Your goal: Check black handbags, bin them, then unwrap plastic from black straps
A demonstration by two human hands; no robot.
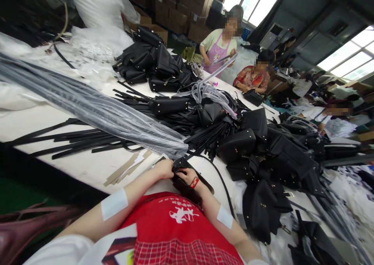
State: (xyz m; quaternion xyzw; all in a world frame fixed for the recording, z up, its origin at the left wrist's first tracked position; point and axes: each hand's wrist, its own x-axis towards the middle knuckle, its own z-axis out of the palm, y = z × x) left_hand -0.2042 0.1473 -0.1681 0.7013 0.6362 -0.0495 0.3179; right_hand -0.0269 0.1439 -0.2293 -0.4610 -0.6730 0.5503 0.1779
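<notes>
A black handbag (187, 189) lies against my apron at the table's front edge. My left hand (165, 169) is closed on its upper left edge, fingers bent. From the other side my right hand (187, 176), a red band at its wrist, grips the top of the same bag; some of its fingertips are hidden in the dark material. A black strap (217, 167) curves away to the right of the bag. Just beyond my hands ends a bundle of plastic-wrapped straps (140, 130).
Black straps (78, 138) and beige strips (128, 169) lie on the white table (70, 160). Black bags (242, 144) are heaped to the right, with another pile (157, 58) farther back. Several co-workers sit or stand beyond, one in a purple apron (219, 55).
</notes>
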